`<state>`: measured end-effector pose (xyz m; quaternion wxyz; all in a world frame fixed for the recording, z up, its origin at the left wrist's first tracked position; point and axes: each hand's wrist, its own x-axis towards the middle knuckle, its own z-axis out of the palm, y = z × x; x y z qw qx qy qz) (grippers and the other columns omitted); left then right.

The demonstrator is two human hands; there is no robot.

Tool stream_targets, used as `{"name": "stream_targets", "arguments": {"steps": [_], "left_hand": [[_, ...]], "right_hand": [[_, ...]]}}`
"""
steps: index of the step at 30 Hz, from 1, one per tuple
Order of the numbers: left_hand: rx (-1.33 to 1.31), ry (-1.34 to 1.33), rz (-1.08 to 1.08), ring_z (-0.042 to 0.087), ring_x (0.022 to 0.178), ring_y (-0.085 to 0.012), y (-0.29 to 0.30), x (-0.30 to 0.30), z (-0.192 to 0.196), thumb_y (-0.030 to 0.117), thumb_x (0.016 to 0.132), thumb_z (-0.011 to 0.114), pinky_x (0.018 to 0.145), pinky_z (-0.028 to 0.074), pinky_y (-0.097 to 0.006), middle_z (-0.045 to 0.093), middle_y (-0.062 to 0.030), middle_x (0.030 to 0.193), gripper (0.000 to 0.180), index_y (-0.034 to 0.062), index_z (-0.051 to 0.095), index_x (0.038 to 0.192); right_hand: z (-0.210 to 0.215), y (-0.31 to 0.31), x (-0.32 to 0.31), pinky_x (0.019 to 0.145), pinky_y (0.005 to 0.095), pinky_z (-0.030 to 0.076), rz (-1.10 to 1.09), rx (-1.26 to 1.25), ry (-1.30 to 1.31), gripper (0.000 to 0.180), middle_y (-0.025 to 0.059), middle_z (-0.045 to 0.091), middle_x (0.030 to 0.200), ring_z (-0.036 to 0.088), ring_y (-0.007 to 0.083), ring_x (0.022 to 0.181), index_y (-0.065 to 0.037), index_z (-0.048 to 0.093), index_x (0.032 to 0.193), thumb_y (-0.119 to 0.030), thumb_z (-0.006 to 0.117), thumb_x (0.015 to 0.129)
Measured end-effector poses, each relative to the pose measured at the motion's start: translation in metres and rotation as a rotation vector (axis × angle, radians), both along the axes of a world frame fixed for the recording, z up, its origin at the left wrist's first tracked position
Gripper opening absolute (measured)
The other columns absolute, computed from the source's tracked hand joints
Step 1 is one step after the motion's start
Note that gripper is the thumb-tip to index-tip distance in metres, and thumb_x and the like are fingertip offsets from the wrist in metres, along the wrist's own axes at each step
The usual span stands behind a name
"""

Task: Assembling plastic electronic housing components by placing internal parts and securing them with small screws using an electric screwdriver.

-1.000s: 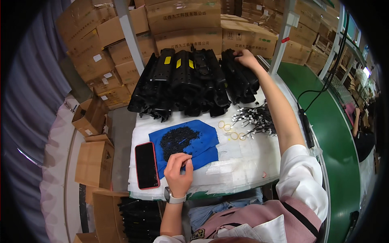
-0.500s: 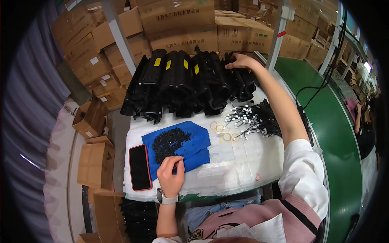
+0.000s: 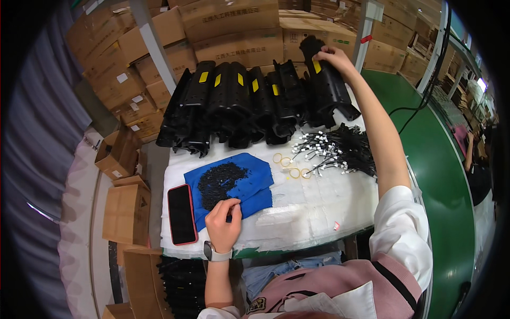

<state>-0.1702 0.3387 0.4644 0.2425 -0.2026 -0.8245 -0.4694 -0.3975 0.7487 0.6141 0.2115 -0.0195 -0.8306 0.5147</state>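
Observation:
My right hand (image 3: 332, 55) is stretched to the far right end of a row of black plastic housings (image 3: 239, 101) with yellow stickers and grips the rightmost housing (image 3: 326, 85), lifted and tilted. My left hand (image 3: 224, 223) rests on the near edge of a blue cloth (image 3: 255, 181), fingers pinched at a pile of small black screws (image 3: 219, 181); whether it holds one is too small to tell. A watch sits on that wrist.
A red-cased phone (image 3: 181, 213) lies left of the cloth. Yellow rubber bands (image 3: 289, 165) and a bundle of black wires with white plugs (image 3: 340, 151) lie to the right. Cardboard boxes (image 3: 234, 26) are stacked behind the white table (image 3: 313, 207) and at its left.
My right hand has pulled the rightmost black housing up out of the row. My left hand stays at the screws on the blue cloth.

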Motion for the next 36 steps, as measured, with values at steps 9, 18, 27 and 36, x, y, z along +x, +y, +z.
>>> {"name": "stream_targets", "arguments": {"steps": [9, 18, 27, 36], "left_hand": [[0.042, 0.01, 0.066, 0.058, 0.059, -0.0184, -0.001, 0.002, 0.001, -0.005, 0.075, 0.058, 0.056, 0.046, -0.026, 0.06, -0.0113, 0.071, 0.009, -0.0024, 0.062, 0.083], [0.008, -0.002, -0.089, 0.058, 0.066, -0.021, 0.032, 0.025, 0.001, -0.005, 0.074, 0.059, 0.06, 0.046, -0.028, 0.061, -0.0122, 0.075, 0.01, -0.0032, 0.062, 0.083], [0.153, 0.043, -0.193, 0.049, 0.105, -0.0312, 0.044, 0.056, -0.022, 0.024, 0.081, 0.057, 0.092, 0.038, -0.04, 0.049, -0.0195, 0.115, 0.046, -0.0041, 0.044, 0.115], [0.222, -0.339, -0.276, 0.042, 0.118, -0.0253, 0.041, 0.067, -0.011, 0.029, 0.085, 0.055, 0.1, 0.033, -0.037, 0.043, -0.0154, 0.123, 0.048, -0.0026, 0.043, 0.119]], "right_hand": [[-0.001, -0.094, 0.177, 0.069, 0.0319, 0.046, 0.519, 0.83, 0.39, 0.039, 0.0092, 0.056, 0.085, 0.056, 0.0215, 0.076, -0.006, 0.056, 0.091, -0.02, 0.066, 0.056], [-0.098, -0.111, 0.265, 0.047, 0.0292, 0.045, 0.913, 0.979, 0.294, 0.014, 0.002, 0.046, 0.067, 0.052, 0.0177, 0.075, -0.008, 0.057, 0.08, -0.016, 0.057, 0.068], [-0.069, -0.101, 0.317, 0.047, 0.0228, 0.033, 0.657, 1.175, 0.469, 0.014, -0.0024, 0.038, 0.065, 0.045, 0.0122, 0.067, -0.014, 0.046, 0.074, -0.019, 0.056, 0.064], [-0.144, -0.115, 0.338, 0.056, 0.0245, 0.04, 0.872, 1.182, 0.427, 0.015, -0.0021, 0.046, 0.073, 0.049, 0.0137, 0.083, -0.015, 0.049, 0.086, -0.022, 0.054, 0.073]]}}
